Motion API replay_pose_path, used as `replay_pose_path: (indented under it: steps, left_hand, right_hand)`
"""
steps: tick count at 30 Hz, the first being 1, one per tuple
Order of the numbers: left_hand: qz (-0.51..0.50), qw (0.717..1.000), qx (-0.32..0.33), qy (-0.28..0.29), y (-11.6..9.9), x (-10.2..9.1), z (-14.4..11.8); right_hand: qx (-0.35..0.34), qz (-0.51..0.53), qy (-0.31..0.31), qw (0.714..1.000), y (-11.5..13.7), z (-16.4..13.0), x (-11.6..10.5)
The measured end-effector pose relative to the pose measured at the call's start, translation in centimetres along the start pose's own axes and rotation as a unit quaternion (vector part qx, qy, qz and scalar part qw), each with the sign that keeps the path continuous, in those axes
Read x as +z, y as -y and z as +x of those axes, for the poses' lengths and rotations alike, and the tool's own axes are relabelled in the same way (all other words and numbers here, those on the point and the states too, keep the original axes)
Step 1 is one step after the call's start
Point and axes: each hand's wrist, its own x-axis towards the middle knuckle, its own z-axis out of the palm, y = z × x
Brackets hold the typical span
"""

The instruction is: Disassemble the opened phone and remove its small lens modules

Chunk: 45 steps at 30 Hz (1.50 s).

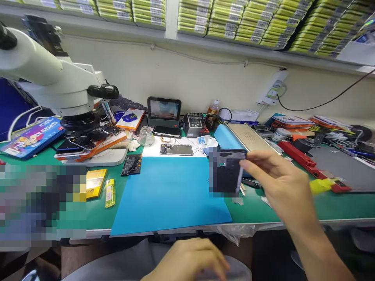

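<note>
My right hand pinches a dark phone frame by its upper right edge, between thumb and fingers. The frame is held up over the right side of the blue mat, and part of its left edge is blurred out. Low in the view, my left hand hovers over my lap, its fingers loosely bent and apart with nothing visible in them. A black phone battery lies at the mat's upper left corner. Behind the mat, a phone screen part rests on white paper.
A microscope stands at the left, near a yellow box and a yellow lighter-like item. A glass jar, a display and a red tool are further back. Boxes fill the shelf above.
</note>
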Motion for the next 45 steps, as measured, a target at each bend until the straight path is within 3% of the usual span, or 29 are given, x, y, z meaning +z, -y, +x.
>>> replay_pose_path:
  steps: [5, 9, 14, 18, 27, 30, 32, 35, 39, 42, 45]
  left_hand:
    - [0.003, 0.978, -0.102, -0.182, -2.2, -8.2, -5.8]
    - [0.013, 0.880, -0.246, -0.406, -3.4, -12.6, -9.2]
    - [0.049, 0.804, -0.327, -0.495, -3.9, -15.3, -10.7]
    - [0.082, 0.825, -0.328, -0.453, -3.6, -15.9, -10.1]
    - [0.199, 0.847, -0.328, -0.369, -1.4, -16.6, -8.7]
    - [0.273, 0.846, -0.310, -0.337, 0.3, -17.2, -8.7]
    - [0.335, 0.830, -0.299, -0.331, 1.6, -17.7, -8.4]
    - [0.402, 0.811, -0.292, -0.309, 2.8, -18.3, -7.4]
    - [0.434, 0.821, -0.268, -0.258, 3.2, -19.2, -5.6]
    - [0.452, 0.823, -0.261, -0.223, 3.4, -20.3, -4.0]
    - [0.465, 0.825, -0.268, -0.178, 3.7, -21.7, -1.7]
  right_hand:
    - [-0.152, -0.017, 0.057, 0.987, 3.5, 1.3, 4.9]
    - [-0.276, -0.070, 0.069, 0.956, 6.3, -1.1, 9.0]
    - [-0.310, -0.104, 0.083, 0.941, 8.0, -5.9, 13.8]
    - [-0.288, -0.077, 0.092, 0.950, 7.8, -8.4, 14.8]
    - [-0.266, -0.009, 0.149, 0.952, 6.9, -10.5, 15.0]
    - [-0.234, -0.007, 0.153, 0.960, 5.5, -10.9, 12.9]
    - [-0.196, -0.030, 0.138, 0.970, 3.7, -11.3, 10.4]
    - [-0.150, -0.078, 0.095, 0.981, 0.2, -12.2, 6.1]
    - [-0.101, -0.141, 0.043, 0.984, -4.8, -13.2, 1.2]
    - [-0.050, -0.185, 0.006, 0.981, -7.3, -13.0, -0.9]
    - [0.005, -0.204, -0.015, 0.979, -8.4, -12.1, -1.4]
